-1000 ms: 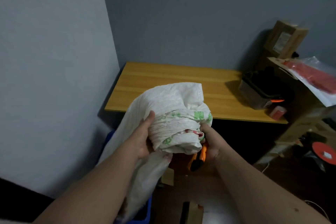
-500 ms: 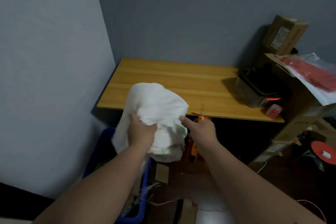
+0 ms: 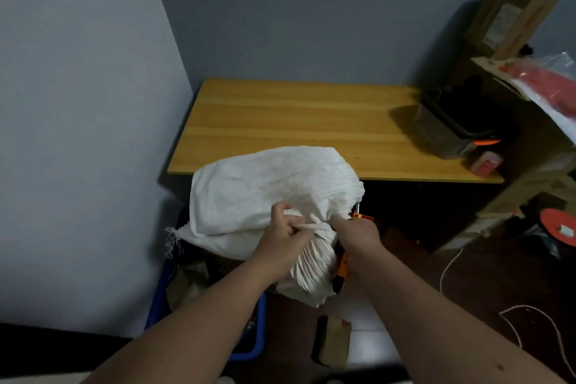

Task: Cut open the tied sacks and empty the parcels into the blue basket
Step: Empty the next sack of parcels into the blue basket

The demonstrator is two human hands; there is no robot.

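Note:
I hold a white woven sack [image 3: 265, 190] in the air above the blue basket [image 3: 252, 349], in front of the table. My left hand [image 3: 285, 238] grips the sack's bunched neck, fingers curled into the gathered fabric. My right hand [image 3: 357, 232] holds the orange-handled scissors [image 3: 343, 268] against the right side of the same neck; its grip on the sack itself is hidden. The loose end of the sack hangs down between my forearms. Brown parcels [image 3: 187, 280] lie in the basket, mostly covered by the sack and my left arm.
A wooden table [image 3: 296, 125] stands against the wall ahead. A dark container [image 3: 452, 131] and cardboard boxes [image 3: 511, 19] crowd its right end. On the floor lie a small brown parcel [image 3: 332, 340], white string [image 3: 530, 321] and a red disc [image 3: 559, 231].
The sack has been turned over and lowered toward the basket. Both hands shifted from its sides to the bunched neck. The view tilted down, showing more of the basket and floor.

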